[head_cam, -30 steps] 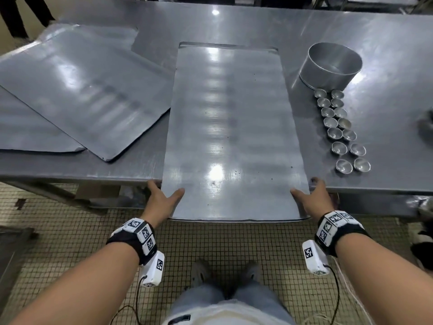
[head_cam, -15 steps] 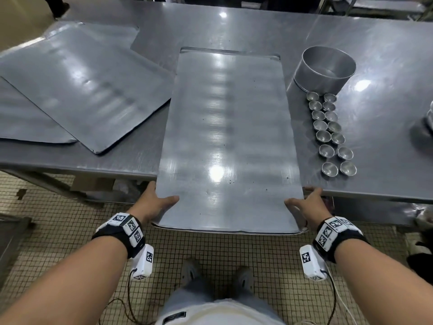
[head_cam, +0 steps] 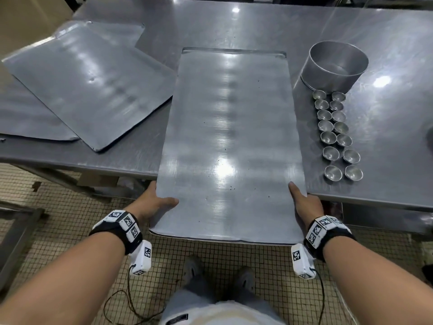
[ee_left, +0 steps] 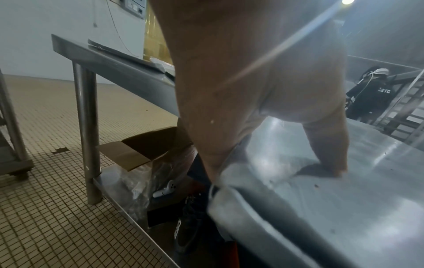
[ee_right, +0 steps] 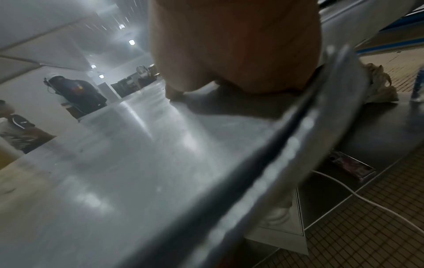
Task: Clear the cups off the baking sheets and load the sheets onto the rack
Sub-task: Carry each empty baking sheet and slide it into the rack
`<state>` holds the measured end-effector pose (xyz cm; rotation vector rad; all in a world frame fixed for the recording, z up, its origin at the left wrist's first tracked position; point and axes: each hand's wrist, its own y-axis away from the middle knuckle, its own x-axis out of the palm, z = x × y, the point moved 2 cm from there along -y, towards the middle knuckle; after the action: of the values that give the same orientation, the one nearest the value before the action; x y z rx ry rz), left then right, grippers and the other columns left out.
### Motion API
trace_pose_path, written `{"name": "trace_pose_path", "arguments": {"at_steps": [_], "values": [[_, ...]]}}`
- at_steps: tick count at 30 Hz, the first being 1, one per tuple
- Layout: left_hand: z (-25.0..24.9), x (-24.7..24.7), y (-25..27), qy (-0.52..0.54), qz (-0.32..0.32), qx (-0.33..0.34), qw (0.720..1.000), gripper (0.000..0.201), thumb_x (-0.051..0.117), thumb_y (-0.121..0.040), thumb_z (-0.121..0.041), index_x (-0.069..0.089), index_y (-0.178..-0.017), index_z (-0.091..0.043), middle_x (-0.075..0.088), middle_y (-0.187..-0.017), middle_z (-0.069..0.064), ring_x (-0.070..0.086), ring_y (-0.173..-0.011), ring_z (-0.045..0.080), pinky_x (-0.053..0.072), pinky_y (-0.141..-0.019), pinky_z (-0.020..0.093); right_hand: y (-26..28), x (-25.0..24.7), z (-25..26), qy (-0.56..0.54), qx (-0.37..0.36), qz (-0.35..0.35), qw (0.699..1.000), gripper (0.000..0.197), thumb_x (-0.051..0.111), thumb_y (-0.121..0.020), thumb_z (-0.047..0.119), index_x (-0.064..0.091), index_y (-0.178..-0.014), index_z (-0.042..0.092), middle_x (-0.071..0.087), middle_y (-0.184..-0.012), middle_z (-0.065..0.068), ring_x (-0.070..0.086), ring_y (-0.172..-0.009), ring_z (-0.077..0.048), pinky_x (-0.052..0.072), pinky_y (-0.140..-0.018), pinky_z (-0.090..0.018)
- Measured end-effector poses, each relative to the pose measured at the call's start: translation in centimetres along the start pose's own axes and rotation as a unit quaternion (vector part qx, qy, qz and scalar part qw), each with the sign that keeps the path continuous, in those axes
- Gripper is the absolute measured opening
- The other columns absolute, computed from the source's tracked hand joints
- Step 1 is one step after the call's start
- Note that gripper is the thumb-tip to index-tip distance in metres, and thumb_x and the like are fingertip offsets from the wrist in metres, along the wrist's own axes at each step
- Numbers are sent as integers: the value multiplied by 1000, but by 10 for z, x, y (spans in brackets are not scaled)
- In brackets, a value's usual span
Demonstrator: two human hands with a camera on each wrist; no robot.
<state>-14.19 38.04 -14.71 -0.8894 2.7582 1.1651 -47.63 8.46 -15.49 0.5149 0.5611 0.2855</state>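
A long, bare metal baking sheet (head_cam: pixel 229 141) lies lengthwise on the steel table (head_cam: pixel 386 55), its near end hanging out past the table's front edge. My left hand (head_cam: pixel 153 202) grips its near left corner, thumb on top and fingers underneath. My right hand (head_cam: pixel 304 204) grips the near right corner the same way. In the left wrist view the thumb presses on the baking sheet (ee_left: pixel 344 208); in the right wrist view the baking sheet (ee_right: pixel 114 172) fills the frame under my palm. Several small metal cups (head_cam: pixel 337 134) stand in two rows on the table, right of the sheet.
Two more flat baking sheets (head_cam: pixel 93 83) lie overlapping on the table's left part. A round metal pan (head_cam: pixel 337 64) stands behind the cups. Below the table are a shelf with a cardboard box (ee_left: pixel 142 150) and a tiled floor (head_cam: pixel 70 219). A person (ee_left: pixel 371 94) stands in the background.
Both hands have pulled the sheet toward me, so more of its near end overhangs the table's edge. The grip on both corners is unchanged.
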Motion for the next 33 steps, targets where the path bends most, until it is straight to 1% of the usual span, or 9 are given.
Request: {"name": "trace_pose_path", "arguments": {"at_steps": [3,4,7,13,17,22,27,31,33], "values": [[-7,15,0,64,-76,30,995,35,73,-91,-30,55,-118,-17,69,-103,-3,68,-91,10,60,-77,24,-2,1,-3,2,-11,-9,1000,69,67,-86,61,65,-124,3,67,-110,-7,61,-105,-27,40,-91,-31],[-9,20,-2,88,-102,38,990,28,70,-94,-32,58,-116,-18,72,-102,-3,70,-93,13,60,-75,25,-4,1,-4,-1,-17,-11,1000,66,68,-84,62,68,-118,6,68,-106,-5,63,-101,-26,42,-91,-31],[-3,24,-11,93,-163,52,981,50,74,-84,-57,60,-119,-25,73,-112,-5,70,-105,19,56,-93,44,-6,3,-8,-2,-30,-26,999,67,70,-72,71,71,-105,13,70,-97,1,66,-98,-24,45,-91,-32],[-1,27,-9,13,-229,77,970,50,70,-89,-52,53,-126,-22,65,-109,-12,64,-98,11,51,-88,34,-9,4,-12,23,-43,-41,998,50,69,-83,64,72,-92,14,70,-90,0,67,-93,-25,47,-87,-31],[4,27,-8,8,-235,76,969,49,70,-89,-51,53,-124,-22,64,-105,-16,61,-94,0,51,-85,33,-4,3,-14,33,-58,-44,997,51,67,-86,61,73,-98,12,69,-90,0,65,-90,-22,46,-85,-30],[17,31,-3,8,-221,70,973,53,70,-86,-57,50,-121,-24,66,-107,-11,65,-96,7,53,-77,32,11,-4,-22,23,-94,-48,994,38,67,-91,49,65,-109,16,70,-102,0,65,-94,-19,44,-80,-30],[26,35,6,32,-188,69,979,58,71,-85,-57,45,-129,-27,66,-114,-7,67,-102,15,57,-84,39,19,-10,-34,20,-105,-19,994,40,65,-93,47,56,-120,20,67,-114,-1,64,-101,-18,47,-84,-32],[20,37,16,48,-167,66,983,50,71,-91,-40,45,-129,-21,64,-111,-8,65,-98,9,52,-70,25,16,-20,-39,66,-115,11,991,44,64,-92,51,54,-119,18,66,-111,0,63,-98,-15,49,-88,-35],[18,33,18,42,-147,68,986,53,73,-91,-37,43,-132,-21,62,-112,-8,63,-98,7,50,-71,24,15,-24,-43,99,-119,22,988,49,62,-92,54,52,-121,16,64,-114,-2,62,-102,-20,47,-89,-36]]}}
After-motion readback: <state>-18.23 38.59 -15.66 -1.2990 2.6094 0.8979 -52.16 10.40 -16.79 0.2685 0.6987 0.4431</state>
